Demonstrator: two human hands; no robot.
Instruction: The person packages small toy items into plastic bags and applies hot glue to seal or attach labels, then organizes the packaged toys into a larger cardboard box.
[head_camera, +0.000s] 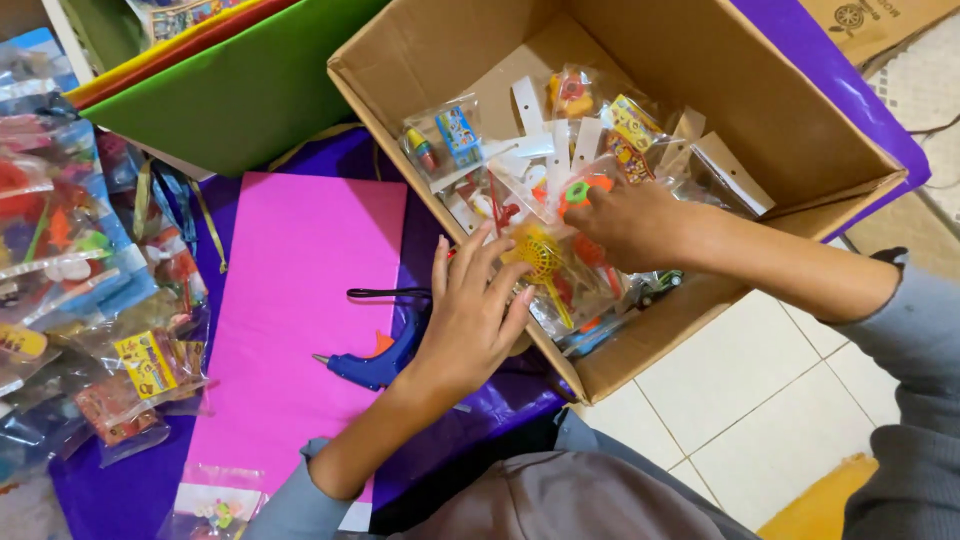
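Two hands work at the near wall of an open cardboard box (800, 130). The left hand (470, 315) rests across the box's near edge with its fingers spread and loosely curved, the fingertips touching a clear packet holding a yellow toy (542, 258); it is open, with nothing clamped in it. The right hand (630, 225) reaches inside the box, just beyond the left fingertips, its fingers curled down among the clear toy packets (560, 150). Whether it has closed on one of them I cannot tell, since the fingertips are hidden. More packets with white cardboard tops lie further into the box beyond the right hand.

Directly beneath the left hand's palm lies a blue glue gun (375, 365), its nozzle pointing away from the box, its black cord running past the left thumb. The gun lies on a pink paper sheet (290, 300) spread over purple sheeting (120, 490). Well off to the left of the left hand is a pile of bagged toys (70, 260), and beyond the pink sheet stands a green box (230, 95).
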